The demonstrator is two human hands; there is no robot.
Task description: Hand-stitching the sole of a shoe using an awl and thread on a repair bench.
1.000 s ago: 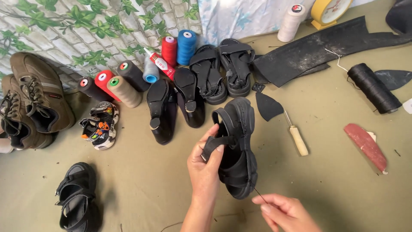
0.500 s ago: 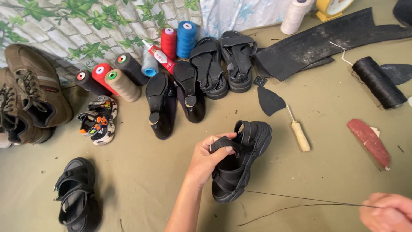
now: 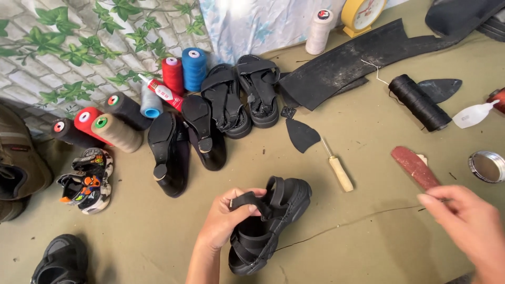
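Note:
My left hand (image 3: pixel 223 221) grips the strap of a black chunky sandal (image 3: pixel 273 226) that rests on the olive floor at bottom centre. A thin dark thread (image 3: pixel 347 225) runs from the sandal rightward to my right hand (image 3: pixel 468 226), whose fingers are pinched on its end, pulling it taut. An awl with a wooden handle (image 3: pixel 339 171) lies just above the thread.
Several thread spools (image 3: pixel 181 73) lie along the leafy brick wall. Black sandals (image 3: pixel 242 94), heeled shoes (image 3: pixel 184 142), a child's colourful sandal (image 3: pixel 87 179), rubber sheet (image 3: pixel 363 58), a black thread roll (image 3: pixel 418 100), a reddish strip (image 3: pixel 415 167) and a round tin (image 3: pixel 486 166) surround the work spot.
The sandal has been lowered and turned on its side toward the floor. My right hand moved from bottom centre far out to the right, drawing the thread long.

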